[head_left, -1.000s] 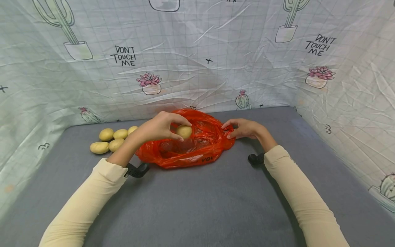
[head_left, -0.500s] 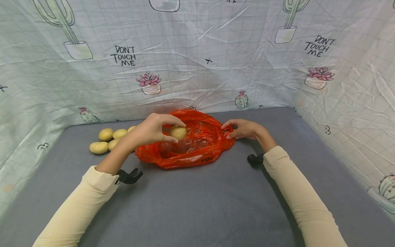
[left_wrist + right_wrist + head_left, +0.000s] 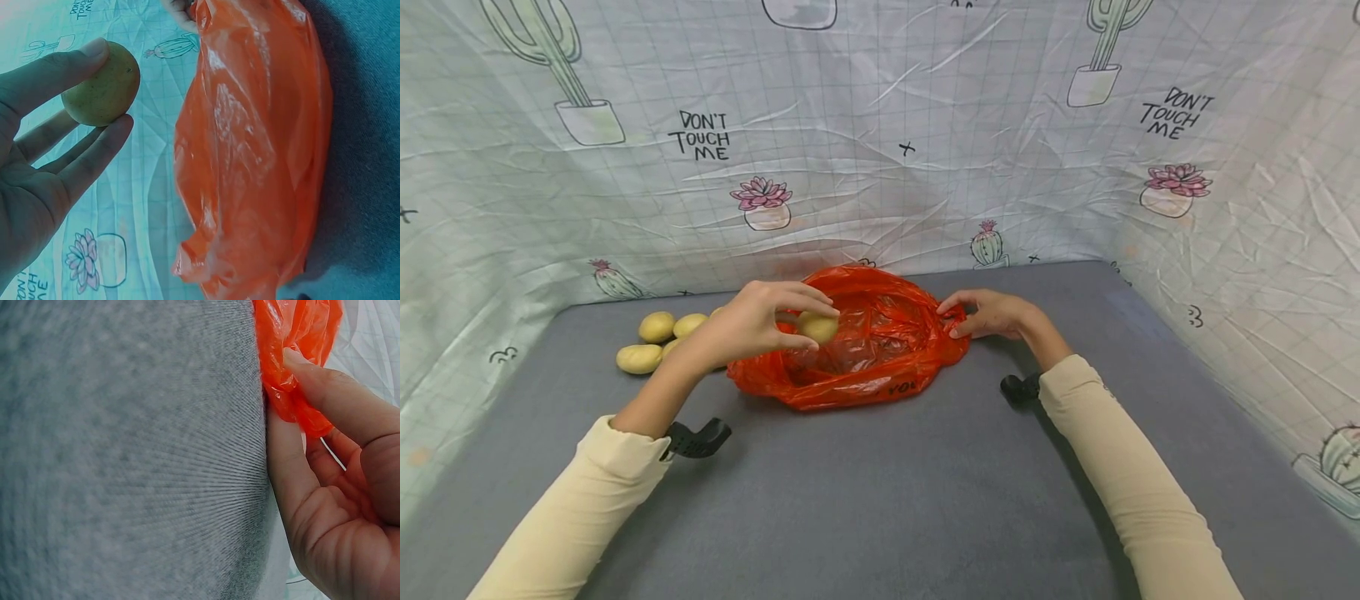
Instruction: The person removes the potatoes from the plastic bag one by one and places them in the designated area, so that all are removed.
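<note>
My left hand pinches a yellow potato between thumb and fingers, held up over the left part of a red plastic bag. In the left wrist view the potato shows whole and smooth, apart from the bag. The bag lies on its side with its mouth spread wide. At the bag's right end, my right hand grips the gathered plastic; the right wrist view has the thumb pressing the crumpled red film against the fingers.
Several potatoes lie in a group on the grey table, left of the bag and partly hidden by the left forearm. A white cloth printed with cactus drawings hangs behind and at both sides. Black wrist cameras sit under each forearm.
My left hand has moved left with the potato, from over the bag's middle toward its left end. My right hand keeps its grip on the bag in the same place.
</note>
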